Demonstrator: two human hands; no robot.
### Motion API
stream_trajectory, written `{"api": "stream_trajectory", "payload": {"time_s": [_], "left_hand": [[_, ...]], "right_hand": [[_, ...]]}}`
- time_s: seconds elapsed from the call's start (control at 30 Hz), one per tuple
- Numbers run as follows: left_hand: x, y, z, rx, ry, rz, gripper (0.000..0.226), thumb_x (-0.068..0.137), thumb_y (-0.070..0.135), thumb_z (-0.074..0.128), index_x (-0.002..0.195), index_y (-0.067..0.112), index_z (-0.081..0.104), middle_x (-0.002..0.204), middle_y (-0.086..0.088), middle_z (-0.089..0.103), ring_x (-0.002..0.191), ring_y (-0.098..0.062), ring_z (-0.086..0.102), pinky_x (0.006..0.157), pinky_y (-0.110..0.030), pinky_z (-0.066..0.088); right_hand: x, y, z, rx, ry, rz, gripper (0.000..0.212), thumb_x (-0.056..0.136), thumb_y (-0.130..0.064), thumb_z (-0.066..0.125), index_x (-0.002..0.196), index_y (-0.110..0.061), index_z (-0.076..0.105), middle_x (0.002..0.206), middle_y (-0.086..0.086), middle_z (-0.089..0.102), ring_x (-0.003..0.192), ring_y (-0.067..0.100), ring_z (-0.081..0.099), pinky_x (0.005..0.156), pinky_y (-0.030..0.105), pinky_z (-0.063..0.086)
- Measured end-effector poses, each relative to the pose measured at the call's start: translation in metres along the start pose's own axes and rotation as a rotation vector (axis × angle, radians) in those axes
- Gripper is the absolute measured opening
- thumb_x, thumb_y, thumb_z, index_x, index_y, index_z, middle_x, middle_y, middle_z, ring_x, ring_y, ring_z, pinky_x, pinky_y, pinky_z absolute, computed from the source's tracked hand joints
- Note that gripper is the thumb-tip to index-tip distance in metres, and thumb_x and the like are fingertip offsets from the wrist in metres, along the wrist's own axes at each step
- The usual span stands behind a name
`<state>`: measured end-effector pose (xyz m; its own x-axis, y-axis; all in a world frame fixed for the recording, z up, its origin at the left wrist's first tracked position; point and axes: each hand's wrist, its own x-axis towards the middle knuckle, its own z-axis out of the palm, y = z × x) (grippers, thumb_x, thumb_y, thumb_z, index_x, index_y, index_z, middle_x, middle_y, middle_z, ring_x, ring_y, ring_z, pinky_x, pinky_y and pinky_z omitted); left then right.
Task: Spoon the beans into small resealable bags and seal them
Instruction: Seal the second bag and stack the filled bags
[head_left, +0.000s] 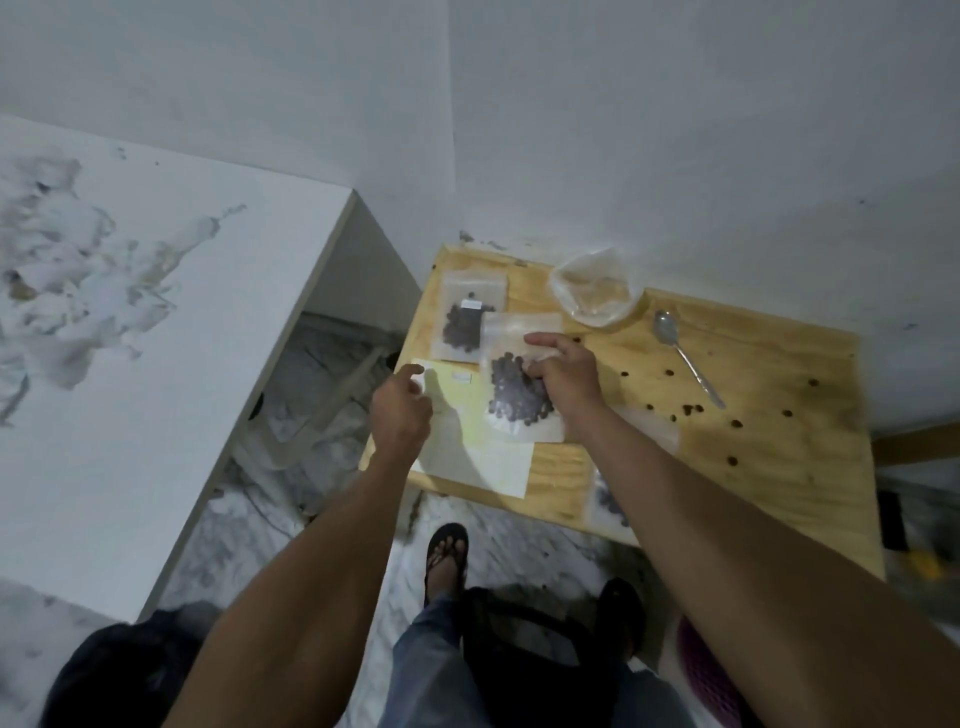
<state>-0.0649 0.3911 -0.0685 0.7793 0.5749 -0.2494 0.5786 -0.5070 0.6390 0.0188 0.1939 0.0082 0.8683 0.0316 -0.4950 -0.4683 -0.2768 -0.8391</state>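
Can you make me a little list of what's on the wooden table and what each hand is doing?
table: wooden table in a corner by the wall
right hand: right hand grips the bag of beans
left hand: left hand reaches to the paper sheet, pointing finger out
other filled bag: second bag lies further back
spoon: spoon lies on the table, unheld
big bag: crumpled clear bag, looks nearly empty
spills: loose beans scattered on the table

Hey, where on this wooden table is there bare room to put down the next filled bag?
Freest patch: the near right corner of the table, though loose beans dot it. A smaller gap lies between the spoon and right hand. The left side is crowded with bags and paper.
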Motion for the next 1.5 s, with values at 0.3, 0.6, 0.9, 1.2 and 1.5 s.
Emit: {"api": "stream_trajectory", "payload": {"time_s": [0.3,0.6,0.9,1.2,1.5], "left_hand": [[0.007,0.010,0.009,-0.074,0.014,-0.085,0.039,0.091,-0.001,0.057,0.124,0.016,0.066,0.088,-0.007,0.072,0.077,-0.025,0.067,0.072,-0.039,0.060],[0.005,0.066,-0.002,-0.602,-0.171,-0.122,0.034,0.084,-0.003,0.064,0.115,0.010,0.059,0.089,-0.013,0.071,0.072,-0.019,0.065,0.061,-0.025,0.047],[-0.019,0.122,0.030,-0.673,-0.042,0.020,0.035,0.079,-0.002,0.071,0.109,0.012,0.061,0.078,-0.008,0.070,0.070,-0.007,0.066,0.073,-0.025,0.056],[-0.036,0.129,0.045,-0.537,0.015,0.135,0.022,0.078,0.010,0.075,0.095,0.022,0.072,0.089,0.000,0.068,0.082,-0.004,0.063,0.071,-0.020,0.050],[-0.030,0.128,0.053,-0.642,-0.113,0.055,0.012,0.087,0.007,0.072,0.094,0.014,0.078,0.092,-0.001,0.074,0.092,-0.024,0.071,0.087,-0.046,0.059]], "right_hand": [[0.002,0.008,0.006,-0.020,0.000,0.028,0.037,0.079,0.005,0.065,0.103,-0.022,0.075,0.075,0.000,0.064,0.051,0.010,0.051,0.045,0.017,0.040],[0.000,0.017,0.000,0.014,0.032,0.006,0.037,0.080,0.004,0.068,0.100,-0.026,0.076,0.105,0.008,0.069,0.063,0.011,0.055,0.043,0.013,0.040],[0.002,0.013,-0.010,0.144,0.085,0.037,0.038,0.070,-0.002,0.064,0.094,-0.030,0.074,0.104,0.009,0.073,0.086,0.025,0.069,0.066,0.033,0.056],[0.008,0.014,-0.018,0.127,0.179,-0.058,0.018,0.080,-0.012,0.079,0.090,-0.026,0.075,0.103,-0.008,0.068,0.105,0.018,0.065,0.092,0.036,0.056],[0.014,0.014,-0.020,0.106,0.228,-0.042,0.021,0.080,-0.008,0.074,0.087,-0.028,0.077,0.099,-0.002,0.073,0.093,0.015,0.069,0.080,0.032,0.060]]}}
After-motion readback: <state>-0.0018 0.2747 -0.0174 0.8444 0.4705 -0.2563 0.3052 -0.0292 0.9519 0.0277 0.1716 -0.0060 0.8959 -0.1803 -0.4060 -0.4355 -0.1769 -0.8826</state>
